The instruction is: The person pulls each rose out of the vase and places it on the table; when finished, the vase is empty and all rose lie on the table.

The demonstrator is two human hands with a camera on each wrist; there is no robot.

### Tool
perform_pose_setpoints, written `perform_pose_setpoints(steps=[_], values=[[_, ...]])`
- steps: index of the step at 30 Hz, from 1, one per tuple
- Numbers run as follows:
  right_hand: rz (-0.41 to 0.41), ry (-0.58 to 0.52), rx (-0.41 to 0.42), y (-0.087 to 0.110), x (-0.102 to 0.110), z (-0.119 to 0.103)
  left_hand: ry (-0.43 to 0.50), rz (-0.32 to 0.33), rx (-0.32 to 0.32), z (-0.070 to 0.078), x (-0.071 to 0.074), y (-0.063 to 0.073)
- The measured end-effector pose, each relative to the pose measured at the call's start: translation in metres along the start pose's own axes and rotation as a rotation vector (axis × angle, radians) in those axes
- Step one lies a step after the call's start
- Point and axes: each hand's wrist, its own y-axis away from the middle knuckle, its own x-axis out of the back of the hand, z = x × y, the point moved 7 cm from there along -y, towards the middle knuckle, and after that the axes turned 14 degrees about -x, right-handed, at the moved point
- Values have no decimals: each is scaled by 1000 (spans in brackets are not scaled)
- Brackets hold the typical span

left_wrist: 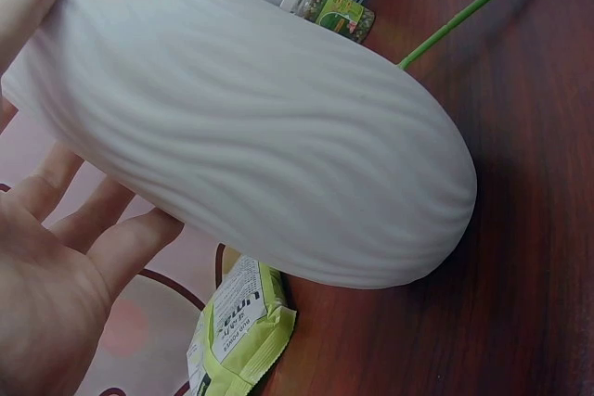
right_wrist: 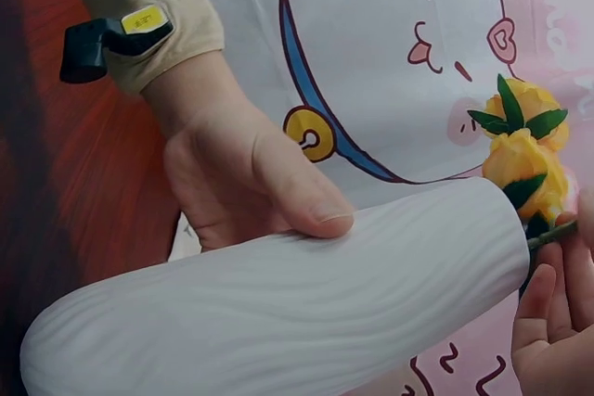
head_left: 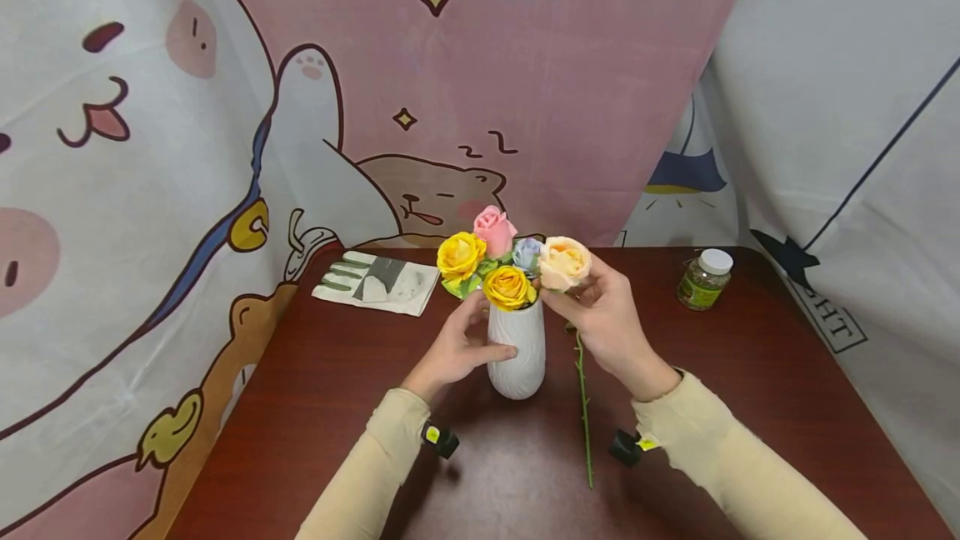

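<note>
A white ridged vase [head_left: 516,352] stands on the table with artificial roses in its mouth: a pink rose [head_left: 493,229], a small blue flower [head_left: 527,253] and two yellow roses [head_left: 507,287]. My left hand [head_left: 459,350] holds the vase, thumb on its near side and fingers around the left. At the rim, my right hand [head_left: 600,315] pinches the green stem [right_wrist: 554,234] of a peach rose [head_left: 565,262], whose bloom leans right of the others. A thorny green stem [head_left: 583,407] lies on the table right of the vase, its far end hidden behind the right hand.
White-and-green gloves [head_left: 375,282] lie at the back left of the dark red table [head_left: 300,440]. A jar with a white lid [head_left: 705,280] stands at the back right. The left wrist view shows a green packet [left_wrist: 239,326] behind the vase. Printed cloth [head_left: 570,65] hangs around the table.
</note>
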Motion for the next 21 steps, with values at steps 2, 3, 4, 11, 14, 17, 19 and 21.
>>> perform_pose_setpoints(steps=[2,3,4,11,14,17,19,21], values=[[5,-4,-12,0,0,0,0,1,-4,0,0,0],[5,-7,-16,0,0,-1,1,1,-7,0,-1,0],[5,-12,-19,-1,0,-1,2,2,-9,1,-1,-1],[30,-34,-19,-1,1,-3,11,5,-14,0,-1,0],[20,-51,-21,-2,0,-4,10,8,-12,-1,0,0],[8,-53,-26,-3,-1,-6,9,7,-12,0,0,-1],[-4,-53,-33,-3,-1,-8,9,6,-12,0,0,-1],[-12,-51,-44,-4,-1,-9,9,2,-12,-1,0,-1]])
